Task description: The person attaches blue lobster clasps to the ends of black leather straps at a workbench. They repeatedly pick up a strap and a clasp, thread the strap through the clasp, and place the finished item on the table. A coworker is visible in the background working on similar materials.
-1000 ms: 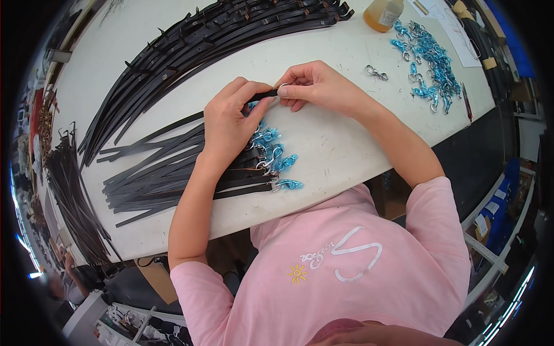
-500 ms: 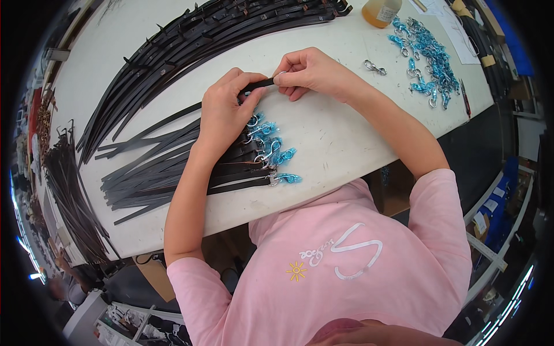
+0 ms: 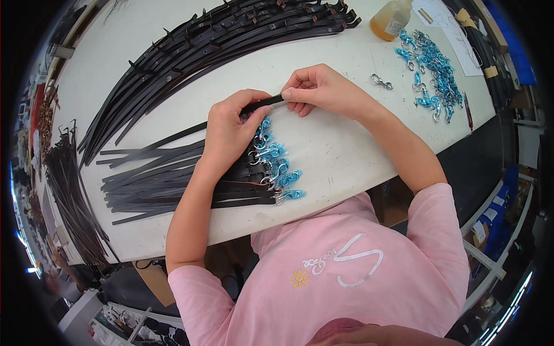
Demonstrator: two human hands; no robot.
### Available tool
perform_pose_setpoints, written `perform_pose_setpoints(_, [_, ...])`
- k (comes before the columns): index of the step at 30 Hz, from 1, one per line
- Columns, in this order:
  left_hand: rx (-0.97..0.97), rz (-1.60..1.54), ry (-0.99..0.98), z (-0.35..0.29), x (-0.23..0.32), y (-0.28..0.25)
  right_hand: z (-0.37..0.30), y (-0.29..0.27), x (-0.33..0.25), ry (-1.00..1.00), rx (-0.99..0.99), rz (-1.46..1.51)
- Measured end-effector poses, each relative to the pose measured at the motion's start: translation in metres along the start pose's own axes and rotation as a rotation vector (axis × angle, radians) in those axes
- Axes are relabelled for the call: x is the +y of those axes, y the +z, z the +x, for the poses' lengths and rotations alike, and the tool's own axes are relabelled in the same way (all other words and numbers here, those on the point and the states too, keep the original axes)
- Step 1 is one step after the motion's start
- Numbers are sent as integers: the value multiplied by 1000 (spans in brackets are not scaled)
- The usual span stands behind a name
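Observation:
A narrow black strap (image 3: 269, 103) is stretched between my two hands near its end. My left hand (image 3: 231, 124) closes on it with the thumb below and the fingers above. My right hand (image 3: 314, 92) pinches the strap's tip between thumb and fingers. A small pale curved line shows at those fingertips, too small to make out. The strap's long tail runs left across the table. Under my left wrist lies a row of black straps (image 3: 156, 179), their right ends fitted with metal snap hooks (image 3: 278, 167) partly wrapped in blue film.
A thick bundle of black straps (image 3: 190, 60) curves across the far table (image 3: 340, 150). More straps (image 3: 72, 190) hang over the left edge. At the far right are a bottle of amber liquid (image 3: 388, 24), a pile of blue-wrapped snap hooks (image 3: 437, 66), a bare hook (image 3: 381, 82) and a thin red-and-black tool (image 3: 467, 109).
The view has shifted, so table, straps and hands sit slightly lower in the picture. Both hands keep their hold on the strap.

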State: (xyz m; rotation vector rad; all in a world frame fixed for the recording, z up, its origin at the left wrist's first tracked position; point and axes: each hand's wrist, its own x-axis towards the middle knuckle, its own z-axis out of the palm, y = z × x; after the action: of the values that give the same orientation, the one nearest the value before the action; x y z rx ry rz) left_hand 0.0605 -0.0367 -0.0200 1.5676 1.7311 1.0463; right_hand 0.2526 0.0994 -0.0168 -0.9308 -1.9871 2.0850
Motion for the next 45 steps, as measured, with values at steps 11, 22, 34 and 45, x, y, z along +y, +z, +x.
perform_pose_setpoints(11, [94, 284, -37, -13, 4, -26, 0, 2, -2, 6, 18, -38])
perform_pose_setpoints(22, [43, 782, 32, -113, -6, -45, 9, 2, -5, -16, 47, 46])
perform_pose_setpoints(34, [201, 810, -141, -181, -20, -79, -3, 14, -6, -69, -16, 79])
perform_pose_setpoints(45, [165, 731, -99, -174, -20, -116, -4, 19, -7, -60, -36, 123])
